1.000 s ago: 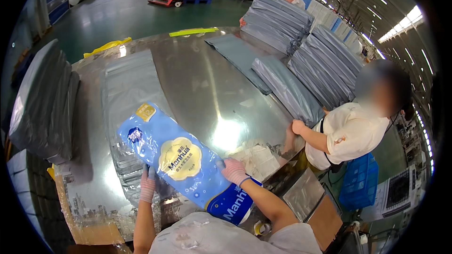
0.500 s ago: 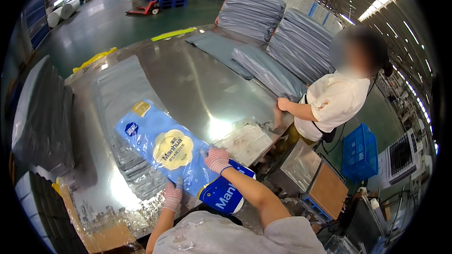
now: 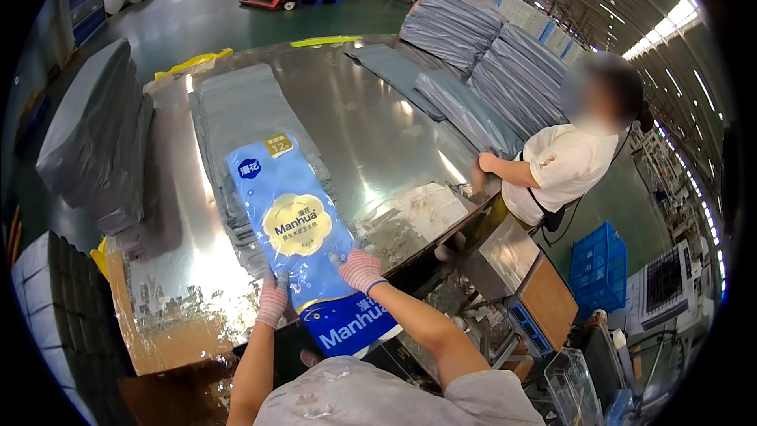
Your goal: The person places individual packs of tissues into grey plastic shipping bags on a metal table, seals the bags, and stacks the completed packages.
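Observation:
A long, flat blue plastic packaging bag (image 3: 323, 225) with a cream flower-shaped label lies in front of me, its dark-blue near end hanging over the table edge toward my body. My left hand (image 3: 273, 301), in a striped glove, grips its left edge with the thumb on top. My right hand (image 3: 363, 270), gloved alike, holds the right edge, thumb also on the printed face. The undersides of both grips are hidden. Beneath the bag's far part lies a stack of flat grey plastic bags (image 3: 244, 102) on the shiny metal table (image 3: 371, 142).
Tall grey bundles (image 3: 95, 130) stand left of the table. A co-worker (image 3: 544, 162) on the right touches grey bags (image 3: 465, 110); another person stands behind grey stacks (image 3: 449, 24). At right are a scale (image 3: 544, 315) and a blue crate (image 3: 599, 268). A cardboard box (image 3: 177, 390) lies near left.
The blue bag has swung from a leftward slant to point more straight away from me. Both hands still hold its edges. The whole view has shifted, with surroundings appearing further right.

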Tool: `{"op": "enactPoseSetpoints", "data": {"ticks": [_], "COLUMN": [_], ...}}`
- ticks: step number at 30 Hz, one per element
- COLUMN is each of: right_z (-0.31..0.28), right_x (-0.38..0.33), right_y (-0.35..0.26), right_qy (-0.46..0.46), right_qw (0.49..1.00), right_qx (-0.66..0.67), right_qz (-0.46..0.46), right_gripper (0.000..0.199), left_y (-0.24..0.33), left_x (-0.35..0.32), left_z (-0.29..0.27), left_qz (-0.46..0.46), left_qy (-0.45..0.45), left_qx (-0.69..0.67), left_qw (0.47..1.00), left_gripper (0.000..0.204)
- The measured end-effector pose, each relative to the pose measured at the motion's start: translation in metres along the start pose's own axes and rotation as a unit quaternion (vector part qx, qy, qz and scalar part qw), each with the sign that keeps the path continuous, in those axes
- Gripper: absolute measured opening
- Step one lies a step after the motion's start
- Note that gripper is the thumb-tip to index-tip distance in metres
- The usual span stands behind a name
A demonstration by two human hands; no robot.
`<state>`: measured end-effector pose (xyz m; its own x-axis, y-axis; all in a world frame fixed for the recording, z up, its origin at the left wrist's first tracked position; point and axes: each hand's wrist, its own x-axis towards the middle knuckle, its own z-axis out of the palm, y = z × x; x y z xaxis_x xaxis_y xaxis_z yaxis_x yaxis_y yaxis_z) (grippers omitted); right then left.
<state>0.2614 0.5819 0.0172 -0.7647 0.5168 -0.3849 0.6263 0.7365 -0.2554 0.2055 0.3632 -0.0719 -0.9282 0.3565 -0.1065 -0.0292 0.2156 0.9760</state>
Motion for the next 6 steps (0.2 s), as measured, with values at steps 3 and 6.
{"op": "enactPoseSetpoints", "data": {"ticks": [3, 6], "right_z": [0.011, 0.016], "right_x": [-0.027, -0.045], "right_y": [-0.018, -0.021], "right_qy": [0.0, -0.069], "right_qw": [1.0, 0.996], "right_qx": [-0.015, 0.052], "right_qz": [-0.014, -0.011], "right_gripper": [0.088, 0.093], "left_y": [0.003, 0.016], "left_x": [-0.017, -0.038], "left_z": [-0.022, -0.031], "left_qz": [-0.015, -0.052], "left_qy": [0.041, 0.096], "left_qx": [0.016, 0.109], "left_qw": [0.999, 0.988], "left_gripper": [0.048, 0.055]}}
